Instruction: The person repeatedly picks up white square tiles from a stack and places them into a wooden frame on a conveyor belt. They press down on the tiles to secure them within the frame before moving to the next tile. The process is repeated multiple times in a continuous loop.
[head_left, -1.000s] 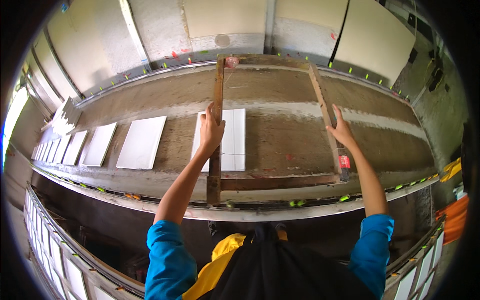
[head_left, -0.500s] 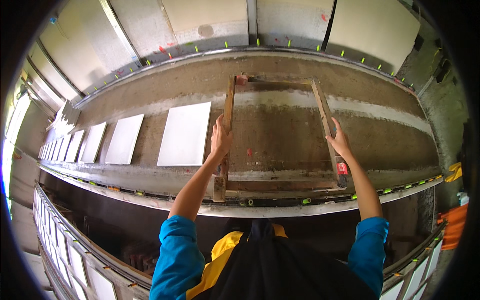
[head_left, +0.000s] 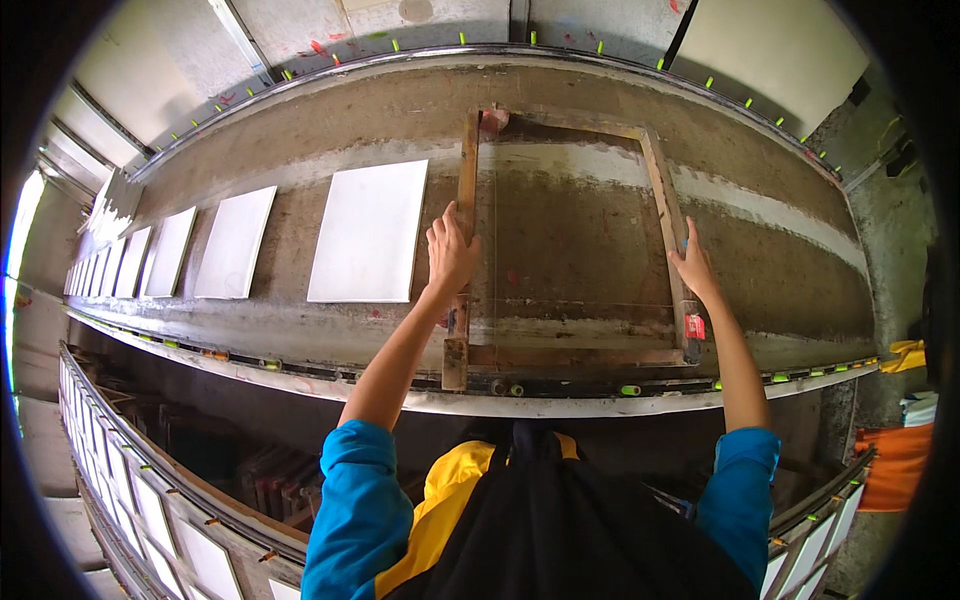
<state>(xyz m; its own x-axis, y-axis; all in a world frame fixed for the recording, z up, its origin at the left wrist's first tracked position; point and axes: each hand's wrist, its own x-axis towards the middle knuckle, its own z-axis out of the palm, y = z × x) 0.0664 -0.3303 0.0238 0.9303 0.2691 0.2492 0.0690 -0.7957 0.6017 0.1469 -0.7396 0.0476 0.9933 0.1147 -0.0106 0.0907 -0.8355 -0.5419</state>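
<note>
A wooden screen-printing frame [head_left: 655, 175] with thin, see-through mesh lies over, or just above, the long brown table [head_left: 560, 85]; I cannot tell whether it touches. My left hand [head_left: 453, 252] grips its left bar, the fingers closed round the wood. On the right bar, my right hand [head_left: 694, 265] holds with its thumb inward and a finger pointing up along the edge. Red tape [head_left: 694, 326] marks the frame's near right corner, and a reddish patch [head_left: 494, 121] its far left one. Left of the frame lies a white panel [head_left: 367, 232].
More white panels [head_left: 236, 242] run in a row to the left. Green clips [head_left: 630, 390] line the near rail, others the far rail. Another table with white panels [head_left: 212, 560] stands behind at lower left. An orange cloth [head_left: 893, 468] hangs at right.
The view has shifted, so the table sits higher in the picture. The frame is slightly farther right of the nearest white panel. Both hands keep their hold on its side bars.
</note>
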